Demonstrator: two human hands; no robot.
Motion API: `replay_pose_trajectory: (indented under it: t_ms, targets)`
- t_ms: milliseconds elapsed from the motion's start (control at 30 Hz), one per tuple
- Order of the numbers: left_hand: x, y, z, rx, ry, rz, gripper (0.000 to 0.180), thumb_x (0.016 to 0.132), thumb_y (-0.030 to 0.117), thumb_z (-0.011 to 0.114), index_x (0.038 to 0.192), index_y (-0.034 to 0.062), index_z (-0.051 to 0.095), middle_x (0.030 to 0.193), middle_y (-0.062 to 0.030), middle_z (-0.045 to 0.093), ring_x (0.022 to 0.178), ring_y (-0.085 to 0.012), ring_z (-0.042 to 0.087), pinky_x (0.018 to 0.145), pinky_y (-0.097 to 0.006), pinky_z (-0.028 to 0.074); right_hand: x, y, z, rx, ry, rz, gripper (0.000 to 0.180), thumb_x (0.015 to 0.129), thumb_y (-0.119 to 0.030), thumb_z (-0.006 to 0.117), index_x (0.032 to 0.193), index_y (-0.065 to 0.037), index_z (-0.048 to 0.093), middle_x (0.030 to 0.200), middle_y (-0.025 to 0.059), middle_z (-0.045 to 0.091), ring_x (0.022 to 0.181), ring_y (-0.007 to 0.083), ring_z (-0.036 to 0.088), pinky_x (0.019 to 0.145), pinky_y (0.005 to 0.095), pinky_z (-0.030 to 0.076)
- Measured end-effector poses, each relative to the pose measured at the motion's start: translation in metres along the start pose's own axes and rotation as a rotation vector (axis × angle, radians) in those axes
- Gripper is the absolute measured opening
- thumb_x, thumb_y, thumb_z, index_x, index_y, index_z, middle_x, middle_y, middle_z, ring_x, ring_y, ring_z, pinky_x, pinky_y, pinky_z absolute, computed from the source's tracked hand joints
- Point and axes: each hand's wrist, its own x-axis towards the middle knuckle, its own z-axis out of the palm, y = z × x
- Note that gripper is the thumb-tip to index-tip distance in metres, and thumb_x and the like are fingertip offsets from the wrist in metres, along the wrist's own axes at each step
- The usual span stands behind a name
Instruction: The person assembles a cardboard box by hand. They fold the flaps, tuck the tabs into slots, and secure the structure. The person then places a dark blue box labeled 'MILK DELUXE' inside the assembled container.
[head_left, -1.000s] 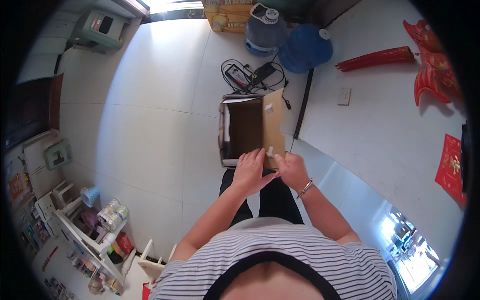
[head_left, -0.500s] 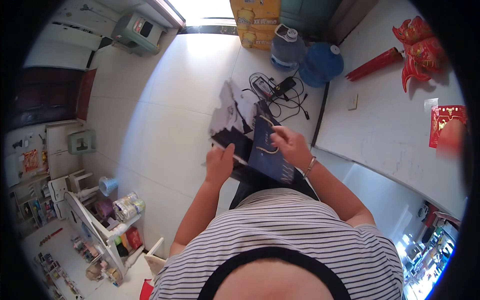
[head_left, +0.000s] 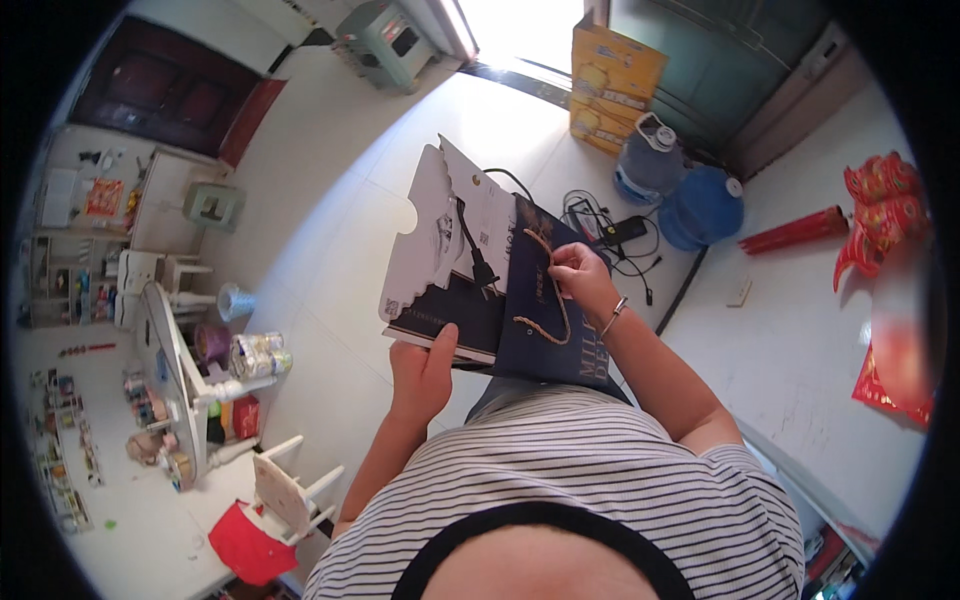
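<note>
L hand (head_left: pixel 420 375): gripping near edge of white-and-black cardboard carton (head_left: pixel 412 268), thumb on top | R hand (head_left: pixel 583 280): fingertips pinching tan rope handle (head_left: pixel 541 334) of navy paper gift bag (head_left: pixel 538 300) | carton: before torso, bag overlapping its right side | black power plug (head_left: pixel 484 272): over carton's face | black adapter (head_left: pixel 627 230): floor, near blue water jug (head_left: pixel 700 210)

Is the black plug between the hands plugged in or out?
Out: the black plug lies over the white and black packaging near the left hand, with no socket around it.
</note>
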Motion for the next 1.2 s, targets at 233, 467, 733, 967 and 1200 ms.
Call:
replay_pose_trajectory:
  t_ms: [233, 467, 733, 967, 1200]
  targets:
    - [-0.011, 0.005, -0.012, 0.093, 0.122, -0.064, 0.020, 0.090, 0.009, 0.052, 0.073, -0.0023, 0.055, 0.059, -0.0058, 0.053, 0.054, -0.0123, 0.047, 0.051, -0.030, 0.038, 0.025, 0.028, 0.002, -0.020, -0.146, -0.078, 0.022, 0.077, -0.010, 0.066, 0.096, -0.002, 0.057, 0.077, 0.0033, 0.060, 0.068, 0.0109, 0.056, 0.061, 0.0258, 0.047]
    - [-0.019, 0.024, -0.024, 0.286, 0.124, -0.125, 0.020, 0.089, 0.011, 0.053, 0.075, -0.0018, 0.057, 0.059, -0.0061, 0.055, 0.054, -0.0123, 0.049, 0.052, -0.029, 0.040, 0.013, 0.033, 0.027, -0.166, -0.323, -0.011, 0.012, 0.084, -0.013, 0.062, 0.088, -0.002, 0.060, 0.071, 0.0031, 0.059, 0.064, 0.0116, 0.056, 0.060, 0.0267, 0.046]
    - [-0.036, 0.041, -0.107, 0.174, 0.412, -0.057, 0.020, 0.089, 0.008, 0.054, 0.101, -0.0080, 0.060, 0.094, -0.0079, 0.064, 0.084, -0.0131, 0.055, 0.077, -0.027, 0.044, 0.029, 0.036, 0.012, 0.234, -0.305, 0.198, 0.015, 0.093, -0.011, 0.046, 0.098, -0.005, 0.059, 0.066, -0.0013, 0.054, 0.059, 0.0105, 0.053, 0.056, 0.0257, 0.045]
    - [-0.084, 0.032, -0.202, 0.123, 0.893, -0.074, 0.025, 0.090, 0.009, 0.054, 0.108, -0.0086, 0.059, 0.105, -0.0100, 0.062, 0.089, -0.0140, 0.056, 0.083, -0.026, 0.043, 0.038, 0.028, 0.076, 0.756, -0.232, 0.383, 0.016, 0.096, -0.018, 0.045, 0.096, -0.005, 0.053, 0.062, -0.0041, 0.045, 0.055, 0.0095, 0.046, 0.057, 0.0272, 0.045]
    - [-0.142, -0.009, -0.293, -0.033, 1.058, 0.094, 0.025, 0.091, 0.007, 0.050, 0.110, -0.0080, 0.057, 0.103, -0.0113, 0.062, 0.090, -0.0148, 0.056, 0.081, -0.026, 0.044, 0.008, 0.025, 0.172, 0.395, -0.414, 0.438, 0.023, 0.097, -0.025, 0.047, 0.088, -0.005, 0.053, 0.060, -0.0053, 0.038, 0.053, 0.0070, 0.040, 0.051, 0.0240, 0.040]
